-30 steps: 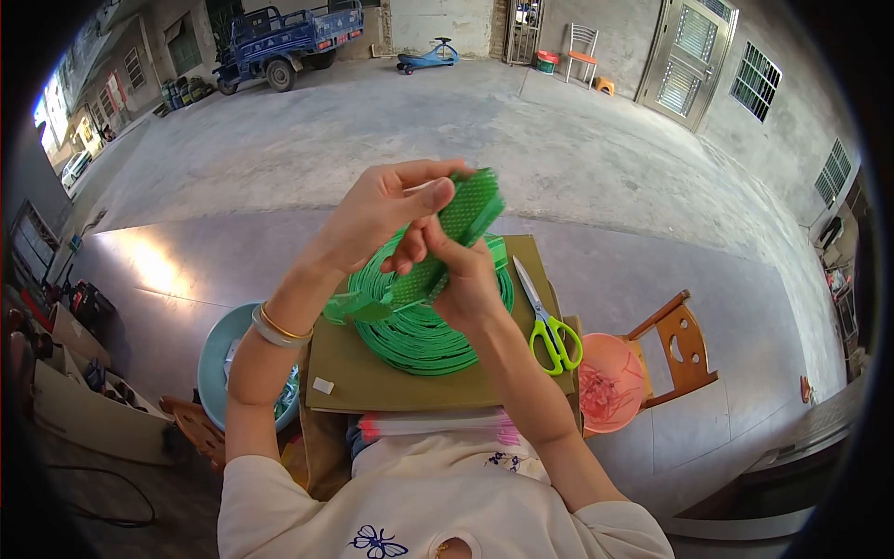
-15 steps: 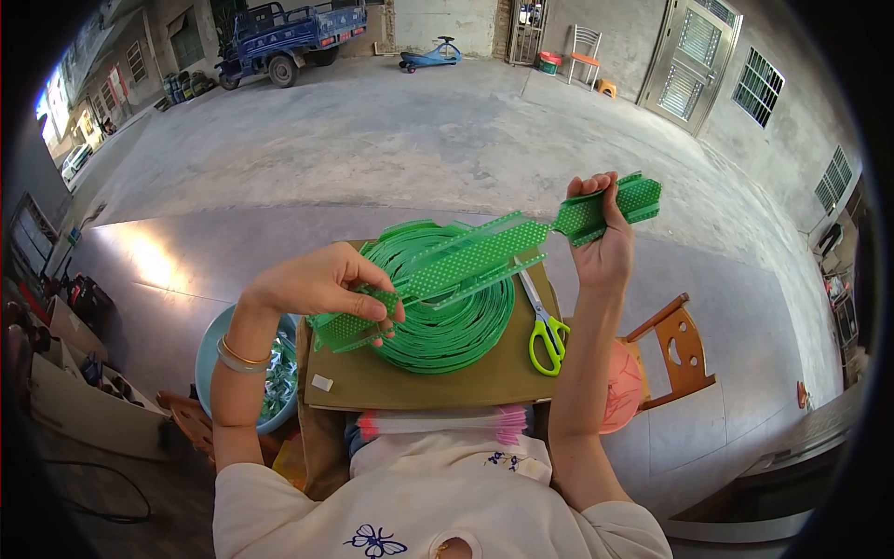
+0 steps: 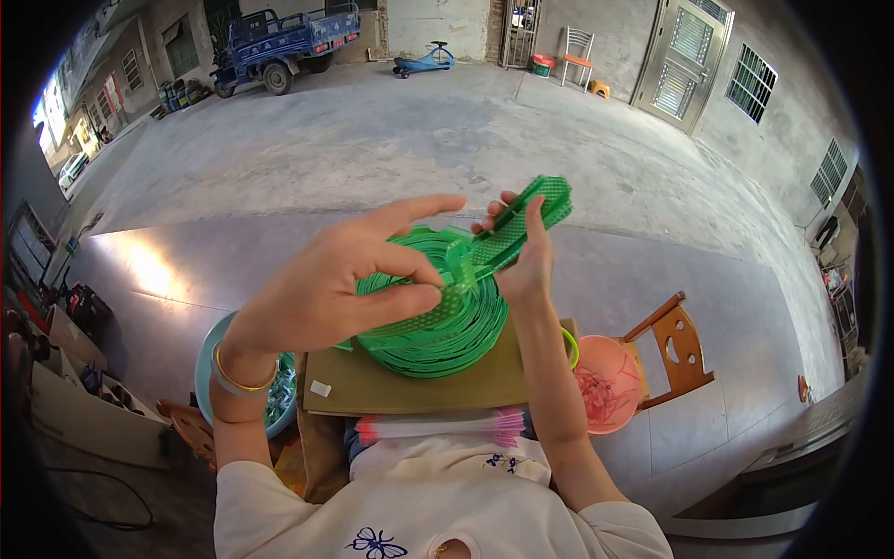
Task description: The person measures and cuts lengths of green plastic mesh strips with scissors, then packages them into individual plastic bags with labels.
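Note:
Over a brown board [image 3: 358, 389] my right hand [image 3: 526, 265] grips a folded bundle of green ribbon [image 3: 549, 200] with white dots. My left hand [image 3: 326, 279] pinches the same ribbon between thumb and a finger, with its index finger stretched out above. A short piece of ribbon twists between the two hands. Beneath them a large flat coil of green ribbon [image 3: 424, 361] lies on the board, partly hidden by my left hand. Scissors [image 3: 572, 348] lie behind my right forearm, only a lime-green handle loop showing.
A light blue basin [image 3: 207, 363] with shiny scraps stands at left, and a pink basin [image 3: 622, 373] with red strips at right beside a wooden chair [image 3: 684, 349]. Pink-and-white strips [image 3: 438, 425] lie on my lap. A blue three-wheeled truck [image 3: 284, 42] is parked far off.
My right hand has moved left and toward my left hand, with the ribbon gathered in it. My left hand has risen and moved right. The stretched length of ribbon between them has shortened.

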{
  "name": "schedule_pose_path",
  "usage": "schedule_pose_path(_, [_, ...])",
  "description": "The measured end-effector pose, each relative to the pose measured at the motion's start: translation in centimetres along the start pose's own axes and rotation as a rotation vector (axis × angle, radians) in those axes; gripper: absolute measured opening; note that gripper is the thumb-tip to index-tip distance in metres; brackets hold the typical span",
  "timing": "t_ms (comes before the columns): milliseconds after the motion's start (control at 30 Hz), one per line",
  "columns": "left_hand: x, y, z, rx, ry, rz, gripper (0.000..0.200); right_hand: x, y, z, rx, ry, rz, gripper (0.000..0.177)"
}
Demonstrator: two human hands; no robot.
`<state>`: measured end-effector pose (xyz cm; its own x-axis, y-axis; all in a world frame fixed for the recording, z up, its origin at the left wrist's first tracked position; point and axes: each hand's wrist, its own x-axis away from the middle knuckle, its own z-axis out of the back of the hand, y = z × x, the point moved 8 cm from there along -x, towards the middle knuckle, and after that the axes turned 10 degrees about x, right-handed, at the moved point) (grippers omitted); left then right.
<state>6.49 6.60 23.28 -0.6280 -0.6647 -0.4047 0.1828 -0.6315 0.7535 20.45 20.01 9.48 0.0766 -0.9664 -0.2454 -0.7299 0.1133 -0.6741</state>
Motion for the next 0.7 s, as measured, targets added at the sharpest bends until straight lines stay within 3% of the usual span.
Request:
schedule_pose_path(200, [-5.4, -1.8, 0.2, 0.101, 0.173, -0.033, 0.018, 2.3, 1.8, -6.2, -0.081, -0.162, -0.035, 0.071])
schedule_pose_path(233, [-6.2, -2.7, 0.4, 0.131, 0.195, -0.011, 0.019, 3.0, 2.0, -6.7, -0.173, -0.068, -0.095, 0.077])
schedule_pose_path(333, [-7.6, -5.3, 1.2, 0.087, 0.298, 0.058, 0.022, 4.2, 1.1, -9.6, -0.202, -0.551, -0.026, 0.075])
schedule_pose_path(433, [-7.1, -6.1, 1.5, 0.168, 0.286, 0.289, 0.027, 4.6, 1.6, -10.2, -0.207, -0.66, -0.12, 0.068])
schedule_pose_path(533, [-7.2, -7.4, 1.1, 0.272, 0.305, 0.227, 0.038, 5.2, 1.9, -10.0, -0.172, -0.51, -0.194, 0.05])
schedule_pose_path(633, [-5.4, -7.5, -0.2, 0.433, 0.239, 0.478, 0.052, 4.6, 1.9, -8.9, -0.018, -0.48, -0.235, 0.026])
schedule_pose_path(700, [-4.3, -10.0, -1.8, 0.603, 0.232, 0.353, 0.058, 4.0, 0.4, -7.3, -0.035, -0.288, -0.255, 0.016])
